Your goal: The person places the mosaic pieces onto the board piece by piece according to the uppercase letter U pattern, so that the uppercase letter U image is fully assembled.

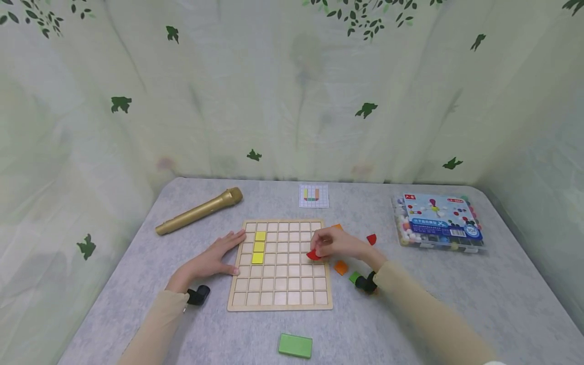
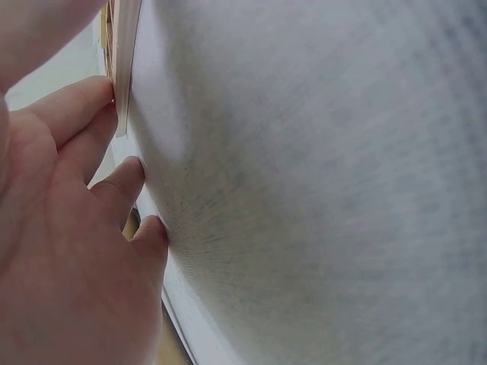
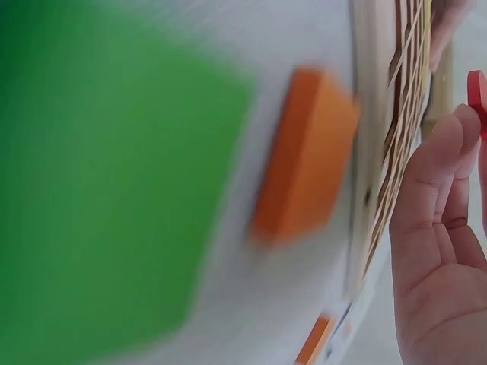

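In the head view, a wooden grid board (image 1: 280, 307) lies on the table, with three yellow square tiles (image 1: 258, 247) stacked in a column near its left side. My left hand (image 1: 212, 257) rests at the board's left edge, fingers extended; in the left wrist view its fingertips (image 2: 103, 87) touch the wooden rim. With thumb and fingers, my right hand (image 1: 339, 244) pinches a red quarter-round piece (image 1: 313, 255) above the board's right side. The same red piece shows at the right edge of the right wrist view, above the fingers.
Right of the board lie orange tiles (image 1: 340, 267), a green tile (image 1: 354, 277) and another red piece (image 1: 371, 239). A pattern card (image 1: 314, 204) lies behind the board. Around stand a gold microphone (image 1: 198, 212), a boxed molecule set (image 1: 440, 223) and a green block (image 1: 295, 345).
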`<state>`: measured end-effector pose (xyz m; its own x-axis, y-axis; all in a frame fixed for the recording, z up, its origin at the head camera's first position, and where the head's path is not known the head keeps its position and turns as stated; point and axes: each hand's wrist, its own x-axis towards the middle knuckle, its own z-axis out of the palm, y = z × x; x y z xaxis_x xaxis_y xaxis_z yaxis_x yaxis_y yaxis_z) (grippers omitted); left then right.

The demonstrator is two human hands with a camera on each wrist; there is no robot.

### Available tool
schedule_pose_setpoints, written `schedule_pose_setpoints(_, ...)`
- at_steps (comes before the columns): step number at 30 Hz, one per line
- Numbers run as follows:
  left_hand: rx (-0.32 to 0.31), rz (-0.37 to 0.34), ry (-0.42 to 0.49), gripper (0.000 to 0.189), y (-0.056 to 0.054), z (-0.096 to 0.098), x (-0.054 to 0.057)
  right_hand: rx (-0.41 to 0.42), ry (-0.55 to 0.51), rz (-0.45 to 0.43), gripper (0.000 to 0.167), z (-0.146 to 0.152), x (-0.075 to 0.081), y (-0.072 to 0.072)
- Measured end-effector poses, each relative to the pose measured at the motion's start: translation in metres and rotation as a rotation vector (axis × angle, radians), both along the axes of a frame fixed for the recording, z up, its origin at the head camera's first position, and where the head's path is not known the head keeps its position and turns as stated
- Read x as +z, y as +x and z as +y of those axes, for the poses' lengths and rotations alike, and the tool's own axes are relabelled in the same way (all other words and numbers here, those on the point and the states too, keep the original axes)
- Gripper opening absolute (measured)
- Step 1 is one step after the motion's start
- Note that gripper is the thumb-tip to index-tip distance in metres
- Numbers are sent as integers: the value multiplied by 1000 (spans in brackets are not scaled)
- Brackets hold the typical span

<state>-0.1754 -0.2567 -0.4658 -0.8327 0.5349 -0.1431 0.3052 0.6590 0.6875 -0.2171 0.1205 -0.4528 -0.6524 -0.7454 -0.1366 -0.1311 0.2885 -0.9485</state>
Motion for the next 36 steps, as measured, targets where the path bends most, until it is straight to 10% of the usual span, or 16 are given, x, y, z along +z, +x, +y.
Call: schedule_pose_setpoints(36,-3,-6,-7,94,-1,0,0,-50,124,40,11,-136,0,22)
